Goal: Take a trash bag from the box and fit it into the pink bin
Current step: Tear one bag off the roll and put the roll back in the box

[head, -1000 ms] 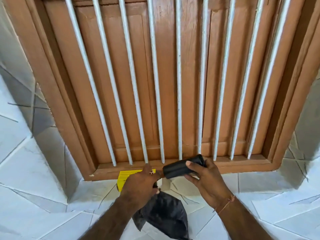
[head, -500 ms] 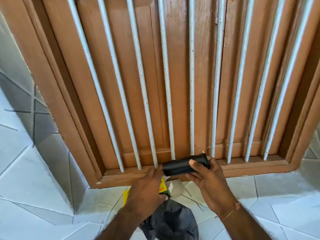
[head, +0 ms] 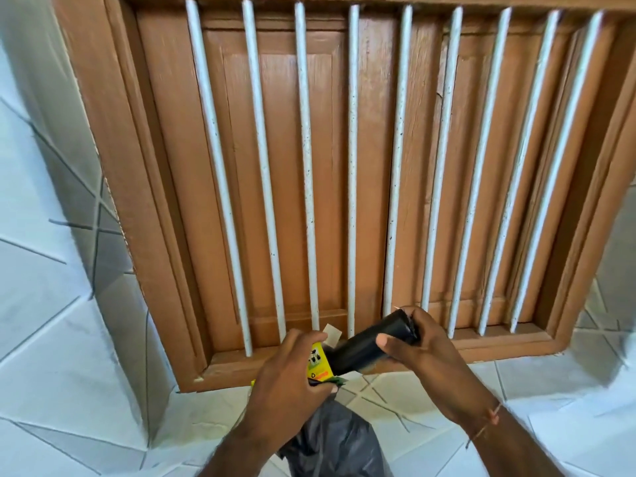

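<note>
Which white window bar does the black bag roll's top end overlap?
The sixth white bar from the left: the black trash-bag roll ends at its base, held by the right hand.

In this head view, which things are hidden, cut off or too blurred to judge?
- Pink bin: not in the head view at all.
- Box: mostly covered by the left hand; its print is too blurred to read.
- Roll: its lower end is hidden at the box, so how far inside it sits is unclear.
- Loose bag: cut off by the bottom edge and partly behind the left arm.
- Right hand: covers the roll's top end.
</note>
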The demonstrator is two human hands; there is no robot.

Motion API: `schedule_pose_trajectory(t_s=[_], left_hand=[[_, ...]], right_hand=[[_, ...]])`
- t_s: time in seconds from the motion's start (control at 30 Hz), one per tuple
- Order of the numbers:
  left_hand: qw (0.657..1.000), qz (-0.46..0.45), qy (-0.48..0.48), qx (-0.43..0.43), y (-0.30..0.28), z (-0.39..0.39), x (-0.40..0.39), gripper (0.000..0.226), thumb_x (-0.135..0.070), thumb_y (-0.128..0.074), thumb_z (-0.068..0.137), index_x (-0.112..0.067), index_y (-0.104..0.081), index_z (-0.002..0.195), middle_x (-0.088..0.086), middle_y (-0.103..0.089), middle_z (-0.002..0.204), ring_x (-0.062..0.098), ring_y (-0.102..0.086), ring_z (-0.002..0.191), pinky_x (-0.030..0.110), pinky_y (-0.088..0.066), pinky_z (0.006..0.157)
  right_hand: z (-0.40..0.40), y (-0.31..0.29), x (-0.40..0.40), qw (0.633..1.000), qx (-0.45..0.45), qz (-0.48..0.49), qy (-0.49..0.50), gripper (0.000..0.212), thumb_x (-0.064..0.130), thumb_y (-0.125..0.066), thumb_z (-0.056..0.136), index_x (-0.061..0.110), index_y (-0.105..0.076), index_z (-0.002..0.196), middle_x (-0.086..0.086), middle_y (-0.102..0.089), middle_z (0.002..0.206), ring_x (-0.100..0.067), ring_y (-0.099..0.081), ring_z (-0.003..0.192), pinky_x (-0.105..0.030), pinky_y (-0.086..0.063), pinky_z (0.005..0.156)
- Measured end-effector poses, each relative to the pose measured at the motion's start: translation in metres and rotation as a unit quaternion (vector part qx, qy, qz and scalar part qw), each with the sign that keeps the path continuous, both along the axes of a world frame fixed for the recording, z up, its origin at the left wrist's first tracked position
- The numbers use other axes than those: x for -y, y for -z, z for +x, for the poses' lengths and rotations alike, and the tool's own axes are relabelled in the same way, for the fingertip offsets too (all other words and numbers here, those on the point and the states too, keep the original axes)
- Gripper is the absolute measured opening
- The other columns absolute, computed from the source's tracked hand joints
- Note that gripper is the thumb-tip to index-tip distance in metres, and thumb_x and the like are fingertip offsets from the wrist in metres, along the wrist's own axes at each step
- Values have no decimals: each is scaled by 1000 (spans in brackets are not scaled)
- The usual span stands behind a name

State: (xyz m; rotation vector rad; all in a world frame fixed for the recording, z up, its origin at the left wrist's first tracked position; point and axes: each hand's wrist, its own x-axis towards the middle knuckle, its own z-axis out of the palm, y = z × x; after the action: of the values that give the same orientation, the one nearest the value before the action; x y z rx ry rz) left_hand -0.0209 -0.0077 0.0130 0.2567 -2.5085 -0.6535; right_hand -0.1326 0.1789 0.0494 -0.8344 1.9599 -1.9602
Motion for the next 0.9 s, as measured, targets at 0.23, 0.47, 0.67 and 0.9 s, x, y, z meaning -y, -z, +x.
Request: schedule_pose_trajectory(t_s=[0.23,0.47,0.67,0.9], left_hand=[[998,25,10,-56,-7,-11,-1,58,-36,-78,73,-44,-42,118,-22,-43,117,4,-55,100,26,-54,83],[999,11,3,-45,2,-11,1,68,-40,-74,76,-48,-29,126,-21,-40,122,5,-54,102,20,-54,82],[998,21,-28,-57,4,-12,-1,74,-50,-66,76,-44,-27,138,-18,-40,128,1,-51,105,22,-54,87],[996,18,-57,-65,11,-8,6,60,-52,-65,74,-40,-39,127,-18,-44,116,5,-56,99,21,-54,81]], right_hand=[[10,3,31,979,-174,85,60,29,31,-70,84,42,-49,102,23,-63,93,7,-59,96,-8,-48,77],[8,19,48,979,-147,122,68,40,36,-71,83,32,-50,116,22,-63,98,-2,-60,98,-17,-50,84],[13,19,53,955,-233,141,115,42,51,-71,78,35,-48,109,19,-63,97,0,-60,92,-21,-49,78],[16,34,65,941,-277,192,44,17,29,-62,90,27,-69,105,13,-61,115,-5,-54,110,-22,-49,94]])
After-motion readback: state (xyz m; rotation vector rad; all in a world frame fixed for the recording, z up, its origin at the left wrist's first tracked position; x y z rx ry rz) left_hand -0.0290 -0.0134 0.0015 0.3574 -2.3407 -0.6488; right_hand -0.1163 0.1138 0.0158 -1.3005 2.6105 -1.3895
